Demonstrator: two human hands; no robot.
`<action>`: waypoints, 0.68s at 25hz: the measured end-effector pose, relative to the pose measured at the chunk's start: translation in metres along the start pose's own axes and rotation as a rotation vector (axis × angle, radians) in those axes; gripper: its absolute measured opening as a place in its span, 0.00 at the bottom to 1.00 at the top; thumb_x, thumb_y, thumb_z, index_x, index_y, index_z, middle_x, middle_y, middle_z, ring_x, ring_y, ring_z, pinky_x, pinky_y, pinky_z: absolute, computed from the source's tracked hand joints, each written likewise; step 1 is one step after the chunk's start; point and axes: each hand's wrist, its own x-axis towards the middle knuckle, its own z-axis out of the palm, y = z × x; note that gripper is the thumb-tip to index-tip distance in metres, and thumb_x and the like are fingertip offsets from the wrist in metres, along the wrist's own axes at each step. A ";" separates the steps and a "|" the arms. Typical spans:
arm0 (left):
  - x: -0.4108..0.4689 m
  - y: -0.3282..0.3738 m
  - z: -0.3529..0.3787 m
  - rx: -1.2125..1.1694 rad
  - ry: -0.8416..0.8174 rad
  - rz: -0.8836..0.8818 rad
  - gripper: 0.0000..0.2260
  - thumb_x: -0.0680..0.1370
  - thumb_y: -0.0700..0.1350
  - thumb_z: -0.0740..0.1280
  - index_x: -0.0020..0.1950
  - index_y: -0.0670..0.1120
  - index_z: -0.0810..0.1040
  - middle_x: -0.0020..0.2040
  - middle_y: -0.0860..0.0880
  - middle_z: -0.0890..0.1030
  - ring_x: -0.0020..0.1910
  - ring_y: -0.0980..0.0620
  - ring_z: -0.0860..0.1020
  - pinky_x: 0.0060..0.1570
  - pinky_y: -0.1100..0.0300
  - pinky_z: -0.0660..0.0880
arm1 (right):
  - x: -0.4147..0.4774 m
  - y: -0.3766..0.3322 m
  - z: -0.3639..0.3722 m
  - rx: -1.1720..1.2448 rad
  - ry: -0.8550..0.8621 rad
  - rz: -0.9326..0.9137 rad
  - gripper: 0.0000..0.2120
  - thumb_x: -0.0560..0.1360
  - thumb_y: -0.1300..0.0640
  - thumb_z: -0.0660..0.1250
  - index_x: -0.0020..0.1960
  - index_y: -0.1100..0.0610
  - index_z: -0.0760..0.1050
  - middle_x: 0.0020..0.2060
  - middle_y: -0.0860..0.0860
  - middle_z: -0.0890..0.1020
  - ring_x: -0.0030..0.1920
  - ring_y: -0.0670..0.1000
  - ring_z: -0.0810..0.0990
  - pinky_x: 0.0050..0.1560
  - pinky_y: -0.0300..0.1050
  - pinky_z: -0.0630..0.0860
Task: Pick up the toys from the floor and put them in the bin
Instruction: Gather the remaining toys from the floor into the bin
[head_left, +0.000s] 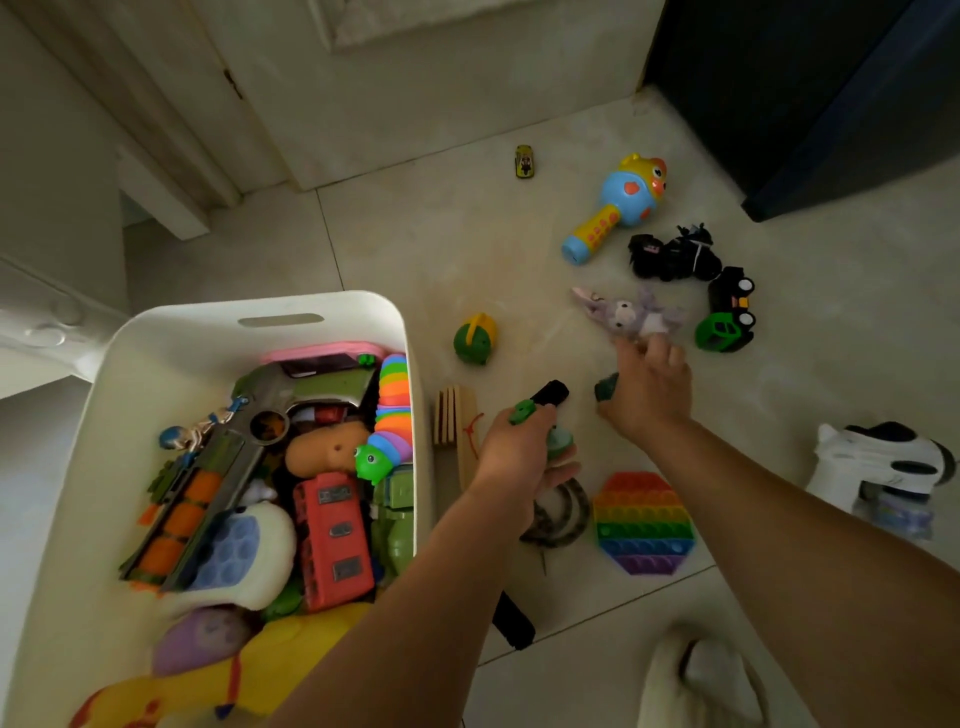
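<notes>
L hand (511, 447): nearest, lower centre, curled round green toy (522, 411).
R hand (649, 389): pinching purple plush (631, 314), centre right.
Bin (260, 304): lower left, heaped.
Risk: I expect overfull grip, toy slips beside bin.

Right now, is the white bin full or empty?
Mostly full. Toys cover the bottom of the white bin and pile up, among them a rainbow caterpillar and a red toy; only its far wall is bare.
</notes>
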 end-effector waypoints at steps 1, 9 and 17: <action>-0.002 0.002 -0.001 -0.003 -0.014 0.005 0.10 0.80 0.46 0.66 0.59 0.48 0.70 0.51 0.44 0.76 0.47 0.46 0.81 0.49 0.50 0.81 | -0.003 0.002 0.004 -0.005 -0.084 -0.011 0.37 0.71 0.52 0.70 0.75 0.47 0.57 0.71 0.57 0.62 0.68 0.61 0.62 0.67 0.53 0.64; -0.042 0.022 -0.022 -0.009 -0.264 0.138 0.07 0.79 0.45 0.67 0.55 0.47 0.74 0.52 0.42 0.79 0.43 0.46 0.83 0.44 0.50 0.83 | -0.044 0.023 0.012 0.020 -0.319 0.108 0.28 0.76 0.52 0.66 0.73 0.47 0.62 0.69 0.58 0.61 0.66 0.62 0.63 0.66 0.54 0.67; -0.111 0.046 -0.099 0.034 -0.213 0.330 0.13 0.78 0.46 0.66 0.61 0.42 0.75 0.52 0.42 0.82 0.36 0.50 0.82 0.30 0.60 0.80 | -0.094 -0.065 -0.103 0.985 -0.167 -0.017 0.22 0.71 0.48 0.71 0.62 0.50 0.72 0.59 0.51 0.76 0.55 0.53 0.79 0.56 0.55 0.79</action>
